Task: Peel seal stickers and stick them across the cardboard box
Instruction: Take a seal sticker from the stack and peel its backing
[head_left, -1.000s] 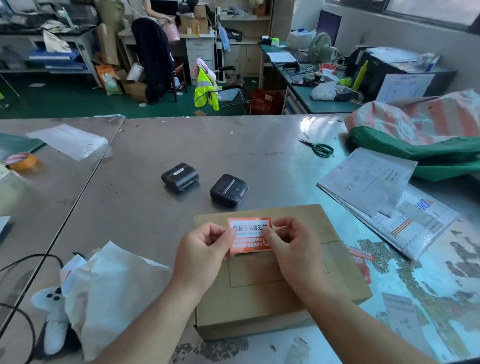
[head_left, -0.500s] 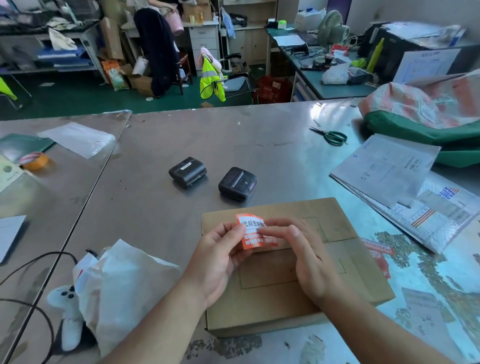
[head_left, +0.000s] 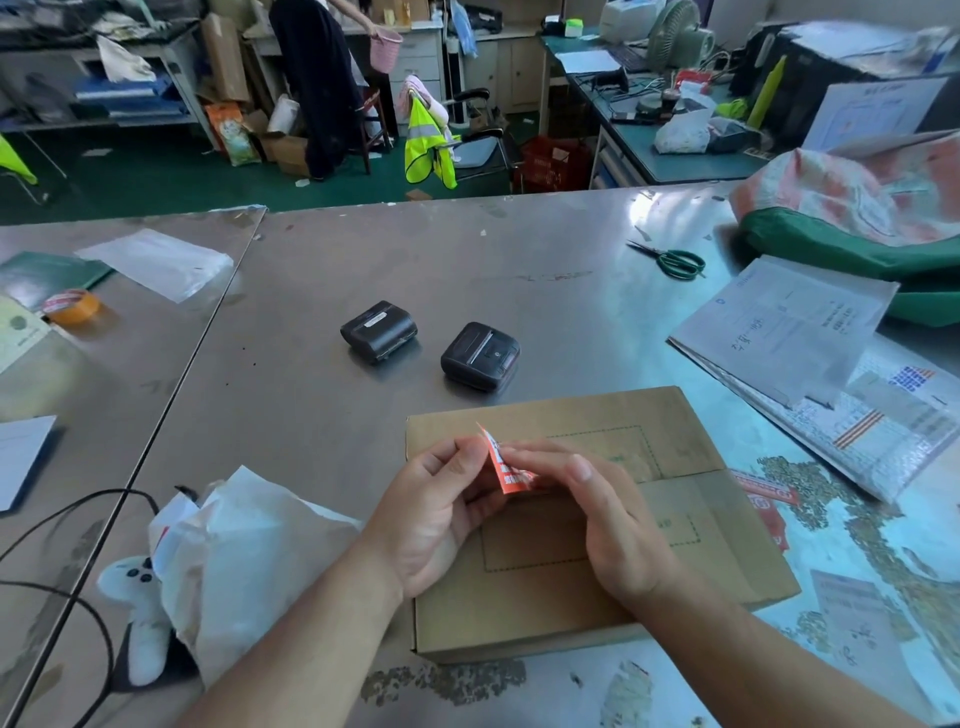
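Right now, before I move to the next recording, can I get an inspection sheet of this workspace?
Surface: metal table, scuffed.
Job's things: cardboard box lying flat; orange seal sticker held above it, folded, not yet stuck.
Clutter: two black printers, scissors, tape roll, white bag, papers.
Hands: left hand and right hand both pinch the sticker.
Cables: black cable loops at the left edge.
Surroundings: person standing at a rear desk, hi-vis vest on a chair.

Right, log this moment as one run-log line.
phase: peeling; left hand: pinches seal sticker; right hand: pinches it too; cardboard box: below hands
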